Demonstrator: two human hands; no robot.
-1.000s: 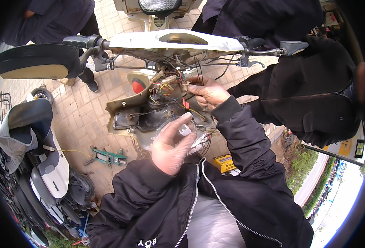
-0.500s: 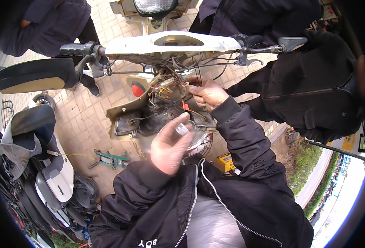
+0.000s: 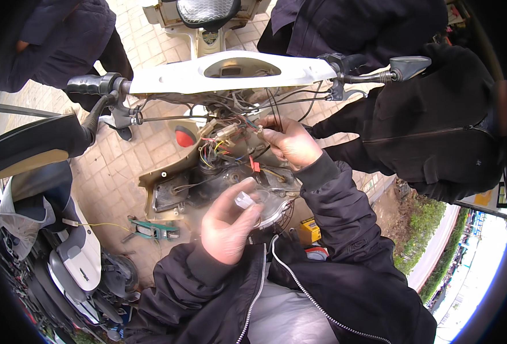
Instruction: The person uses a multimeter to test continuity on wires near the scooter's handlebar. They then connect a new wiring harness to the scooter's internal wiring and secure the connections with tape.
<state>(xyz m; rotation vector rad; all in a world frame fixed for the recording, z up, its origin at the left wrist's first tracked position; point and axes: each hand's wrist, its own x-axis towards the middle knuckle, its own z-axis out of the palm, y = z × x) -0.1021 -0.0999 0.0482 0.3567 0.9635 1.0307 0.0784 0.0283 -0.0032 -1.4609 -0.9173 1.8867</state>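
Note:
My left hand (image 3: 226,227) holds a small white plastic connector (image 3: 244,200) between thumb and fingers, below the opened front of a scooter. Farther up and to the right, my right hand (image 3: 294,144) pinches a small pale wire connector (image 3: 259,129) at the edge of a wire bundle (image 3: 212,151). Thin wires of several colours spread from that bundle, along with another whitish connector block (image 3: 227,132). Above them runs the scooter's white handlebar cover (image 3: 179,75). A red tag (image 3: 255,165) hangs on a wire under my right hand.
The left mirror (image 3: 29,146) and right mirror (image 3: 409,67) stick out from the handlebar. People in dark clothes (image 3: 428,123) stand close around the far side and right. A green metal tool (image 3: 154,230) lies on the paving, a yellow box (image 3: 309,230) near my body. Parked scooters (image 3: 81,264) line the left.
My left hand has shifted slightly left and nearer my body with the white connector. The right hand keeps its pinch among the wires. The whole view has shifted a little.

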